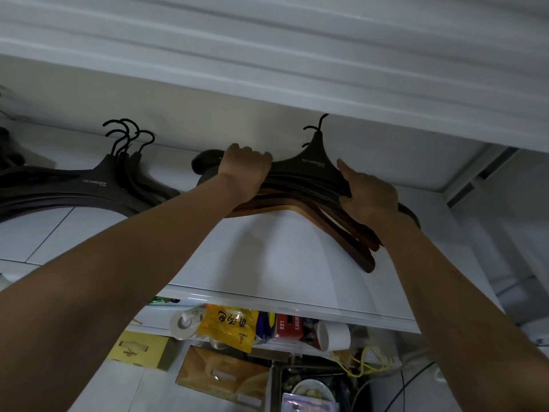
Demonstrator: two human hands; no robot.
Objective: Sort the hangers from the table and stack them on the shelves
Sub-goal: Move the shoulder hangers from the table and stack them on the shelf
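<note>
Overhead edge: we saw the upper board (267, 69) running low above both hands, its front edge just over the tallest hook of the pile we held, with only a thin gap there
Shelf floor: the white shelf (267, 257) stretched bare from under our wrists toward us and ended at its front lip (267, 301) below our forearms
Room to the left: beyond our left hand lay a strip of bare shelf, then a second stack (89, 188) of dark hangers, hooks toward the back wall, lying apart from the pile in our grip
Room to the right: past our right hand the shelf ran on to a grey frame rail (463, 188) at the side
Hanger stack: the hanger stack (309, 171) lay on the shelf between our two hands, a dark hanger on top and brown wooden ones beneath, their right arms fanning out under our right wrist toward the lip
Left hand: our left hand (245, 171) had its fingers curled over the left arm of the stack, gripping it
Right hand: our right hand (371, 194) clasped the right arm of the stack, forefinger laid straight along the top hanger
Below the lip: under our forearms sat a yellow pouch (228, 328), a tape roll (181, 325) and a white cup (332, 337)
</note>
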